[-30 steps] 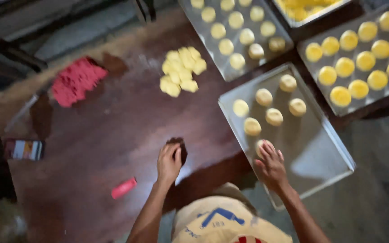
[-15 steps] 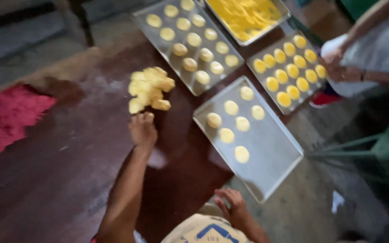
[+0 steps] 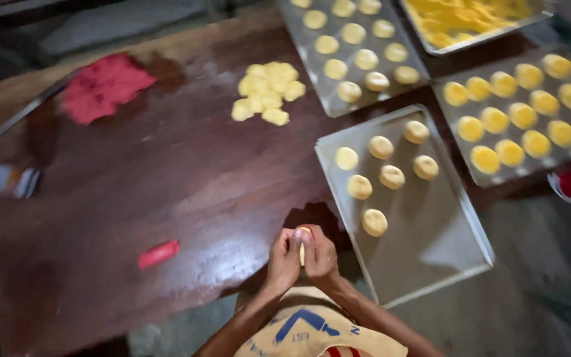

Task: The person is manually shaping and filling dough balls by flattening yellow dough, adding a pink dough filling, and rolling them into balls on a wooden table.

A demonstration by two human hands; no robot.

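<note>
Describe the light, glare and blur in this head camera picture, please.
Head view: dim overall; the dark wooden table shows a pale glare streak near its middle; the nearest metal tray reflects soft grey light; both hands, left hand and right hand, are slightly blurred around a piece of yellow dough; the edges are soft and darker.

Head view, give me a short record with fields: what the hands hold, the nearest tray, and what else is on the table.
hands: left hand and right hand pressed together around a small yellow dough piece
nearest tray: metal tray with seven dough balls, just right of the hands
table: dark wooden table
also there: yellow dough pile, red dough heap, small red piece
</note>
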